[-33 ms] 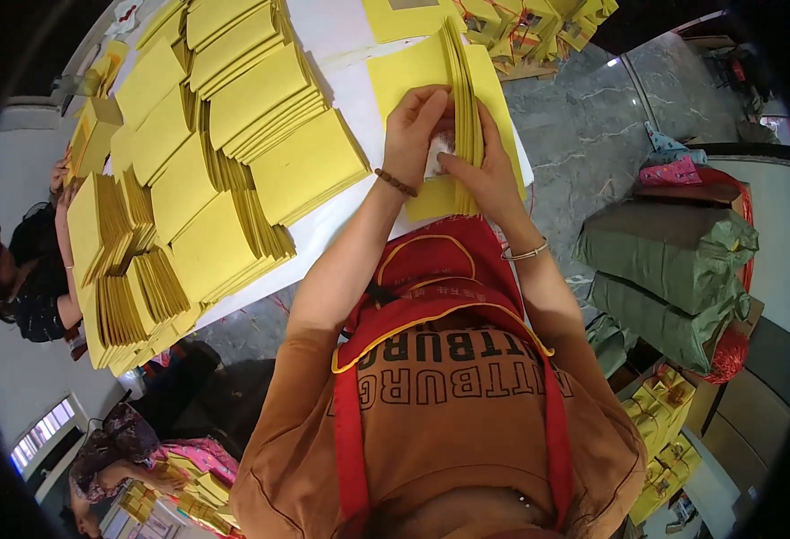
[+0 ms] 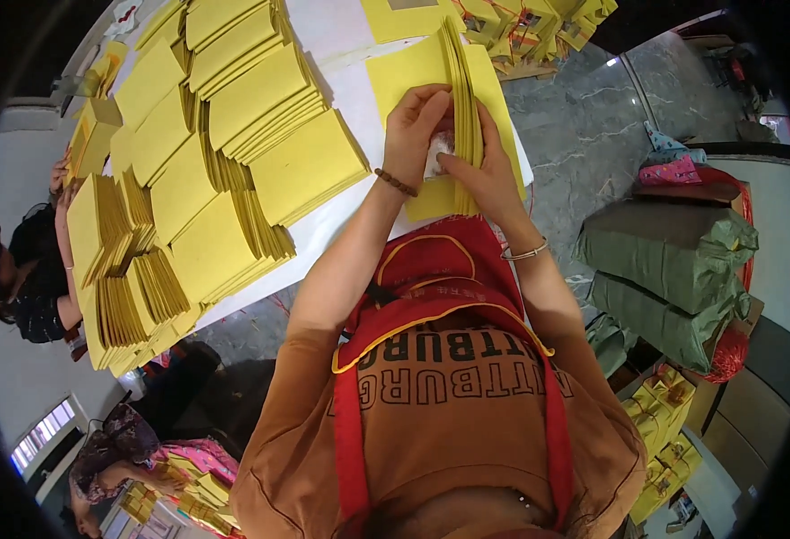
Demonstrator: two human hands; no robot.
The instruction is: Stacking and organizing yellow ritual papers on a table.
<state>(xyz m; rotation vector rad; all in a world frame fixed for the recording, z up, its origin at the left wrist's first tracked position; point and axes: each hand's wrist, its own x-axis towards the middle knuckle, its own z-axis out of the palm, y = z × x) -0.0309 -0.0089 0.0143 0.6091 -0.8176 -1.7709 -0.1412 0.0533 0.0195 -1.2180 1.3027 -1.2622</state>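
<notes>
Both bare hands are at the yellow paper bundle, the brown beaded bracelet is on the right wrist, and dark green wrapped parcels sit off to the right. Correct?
Wrong wrist: the head view shows the brown beaded bracelet on the left one. The rest stands: left hand and right hand are at the yellow paper bundle, and dark green wrapped parcels sit off to the right.

The brown cloth shirt point(image 2: 440, 436) has two rows of big capital letters across the chest. One row is filled in dark, and the other is just outlines. The red cloth apron with yellow edging point(image 2: 429, 256) has little pale writing, too small to read.
</notes>
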